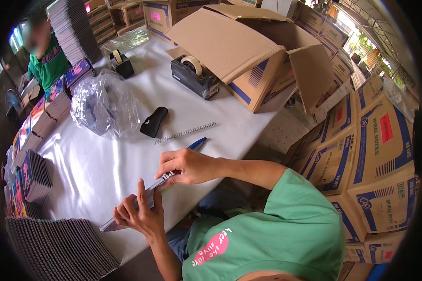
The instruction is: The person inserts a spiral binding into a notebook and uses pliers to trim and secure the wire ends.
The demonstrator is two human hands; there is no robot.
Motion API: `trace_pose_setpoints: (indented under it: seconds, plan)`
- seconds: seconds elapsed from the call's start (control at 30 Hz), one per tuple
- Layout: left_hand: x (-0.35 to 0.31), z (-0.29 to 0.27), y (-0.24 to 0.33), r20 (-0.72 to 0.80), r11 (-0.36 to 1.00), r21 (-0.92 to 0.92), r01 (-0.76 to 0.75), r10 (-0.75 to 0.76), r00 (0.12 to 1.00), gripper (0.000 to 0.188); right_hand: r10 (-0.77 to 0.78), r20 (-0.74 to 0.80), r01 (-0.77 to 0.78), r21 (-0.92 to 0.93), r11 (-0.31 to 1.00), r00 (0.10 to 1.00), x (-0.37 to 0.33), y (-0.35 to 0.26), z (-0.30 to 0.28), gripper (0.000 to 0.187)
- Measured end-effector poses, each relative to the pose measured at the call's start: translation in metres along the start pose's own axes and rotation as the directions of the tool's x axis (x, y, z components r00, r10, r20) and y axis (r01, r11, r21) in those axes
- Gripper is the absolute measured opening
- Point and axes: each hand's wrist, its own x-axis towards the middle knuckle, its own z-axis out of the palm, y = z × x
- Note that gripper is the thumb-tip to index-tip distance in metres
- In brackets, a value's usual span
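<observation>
A thin spiral notebook (109, 225) is held on edge at the near side of the table. My left hand (143, 215) grips its cover and edge, thumb on one side and fingers on the other. At the upper end of the notebook, my right hand (185, 167) pinches the wire coil (166, 176) with closed fingers, which partly hide it. Just beyond the right hand lies a blue-handled hand tool (198, 143), partly covered. Farther off rest a loose metal spiral (186, 133) and a small black curved object (154, 122).
Tape dispensers (195, 75) stand toward the back, beside an open cardboard box (253, 61). A clear plastic bag (103, 105) lies left of centre. Notebook stacks (61, 248) line the left side. Closed cartons (380, 140) are piled at right. Another person (49, 65) is at far left.
</observation>
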Motion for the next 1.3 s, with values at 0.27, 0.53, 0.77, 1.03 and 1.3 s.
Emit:
trace_pose_setpoints:
  seconds: [0.27, 0.53, 0.77, 1.03, 1.3]
  plan:
    - [0.006, 0.001, 0.005, 0.009, 0.995, -0.095, 0.043, -0.042, 0.999, 0.029, -0.227, -0.107, 0.204, -0.193, 0.960, 0.968, 0.002, 0.003, 0.003, 0.024]
    - [0.011, 0.000, 0.002, 0.024, 0.979, -0.165, 0.121, -0.119, 0.993, 0.031, -0.090, -0.011, 0.090, -0.039, 0.995, 0.996, 0.012, 0.000, -0.011, 0.037]
    - [0.010, 0.001, 0.008, -0.006, 0.970, -0.198, 0.143, -0.147, 0.989, 0.028, 0.109, 0.067, -0.117, 0.120, 0.986, 0.992, 0.009, 0.000, -0.020, 0.023]
    - [0.007, 0.006, 0.011, -0.049, 0.968, -0.176, 0.177, -0.188, 0.981, 0.031, -0.048, 0.103, 0.057, -0.081, 0.995, 0.994, 0.021, -0.006, -0.025, 0.022]
    - [0.006, 0.015, 0.010, -0.091, 0.976, -0.155, 0.155, -0.170, 0.981, 0.039, 0.078, -0.096, -0.068, 0.109, 0.992, 0.992, 0.007, 0.004, -0.007, 0.021]
